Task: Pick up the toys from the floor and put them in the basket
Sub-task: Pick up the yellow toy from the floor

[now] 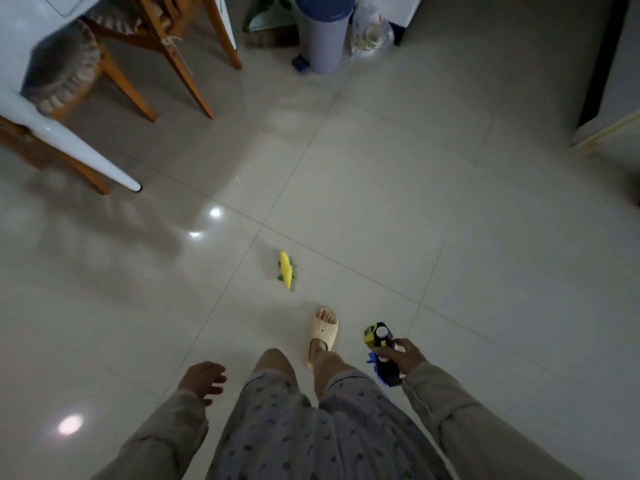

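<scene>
Both hands hang low at the person's sides. Right hand (405,355) is closed around a toy vehicle (381,353), dark blue with a yellow front and a white wheel, and the fingers wrap its middle. Left hand (204,379) is loosely open, fingers slightly curled, holding and touching nothing.

One more toy, a small yellow and green crocodile (286,270), lies on the tiled floor (381,188). Taking this crocodile as landmark: the foot in a cream slipper (322,336) stands near it on the person's side, the right hand with the vehicle is beyond the slipper, and the white desk leg (69,140) and wooden chairs (162,46) are well apart on the far left. No basket is visible.

I think the risk is stepping on the crocodile, because the slipper is close. Also the vehicle may slip if the same hand tries to take a second toy; the free left hand is better.
</scene>
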Demonstrator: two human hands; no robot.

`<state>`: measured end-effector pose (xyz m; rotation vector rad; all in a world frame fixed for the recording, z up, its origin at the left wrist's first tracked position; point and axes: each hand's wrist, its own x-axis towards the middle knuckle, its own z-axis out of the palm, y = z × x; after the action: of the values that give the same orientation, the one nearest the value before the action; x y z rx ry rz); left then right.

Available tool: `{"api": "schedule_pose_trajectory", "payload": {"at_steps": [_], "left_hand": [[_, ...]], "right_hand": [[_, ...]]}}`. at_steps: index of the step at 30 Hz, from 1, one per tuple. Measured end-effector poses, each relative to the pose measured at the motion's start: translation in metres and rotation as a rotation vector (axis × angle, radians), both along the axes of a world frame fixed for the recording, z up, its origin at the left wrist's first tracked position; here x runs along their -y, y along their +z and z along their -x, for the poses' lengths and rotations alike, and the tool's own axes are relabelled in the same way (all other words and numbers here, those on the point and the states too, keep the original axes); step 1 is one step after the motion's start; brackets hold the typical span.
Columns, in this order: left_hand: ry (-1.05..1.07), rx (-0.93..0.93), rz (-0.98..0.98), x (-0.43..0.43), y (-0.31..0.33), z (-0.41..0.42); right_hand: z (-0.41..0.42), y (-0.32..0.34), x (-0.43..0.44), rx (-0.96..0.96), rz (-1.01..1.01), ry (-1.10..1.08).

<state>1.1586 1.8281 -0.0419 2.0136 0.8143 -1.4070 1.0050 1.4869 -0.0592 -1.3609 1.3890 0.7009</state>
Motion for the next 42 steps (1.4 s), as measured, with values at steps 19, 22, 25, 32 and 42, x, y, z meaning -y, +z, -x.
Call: {"api": "schedule_pose_trajectory", "payload": {"at_steps": [19, 22, 25, 32, 42], "left_hand": [[-0.264, 0.135, 0.051, 0.189, -0.235, -0.15], [-0.325, 0.144, 0.038, 0.204, -0.324, -0.164], [-0.316, 0.141, 0.041, 0.207, -0.416, -0.17], [-0.281, 0.289, -0.029, 0.202, -0.575, -0.169], [0.025, 0.186, 0.056, 0.197, -0.539, -0.155]], "right_hand": [[-0.101, -0.201, 0.078, -0.096, -0.095, -0.106], [-0.115, -0.27, 0.068, -0.068, -0.132, -0.149], [-0.119, -0.338, 0.053, -0.023, -0.158, -0.182], [-0.077, -0.448, 0.008, -0.104, -0.157, -0.361], [-0.073, -0.408, -0.005, -0.165, -0.171, -0.398]]}}
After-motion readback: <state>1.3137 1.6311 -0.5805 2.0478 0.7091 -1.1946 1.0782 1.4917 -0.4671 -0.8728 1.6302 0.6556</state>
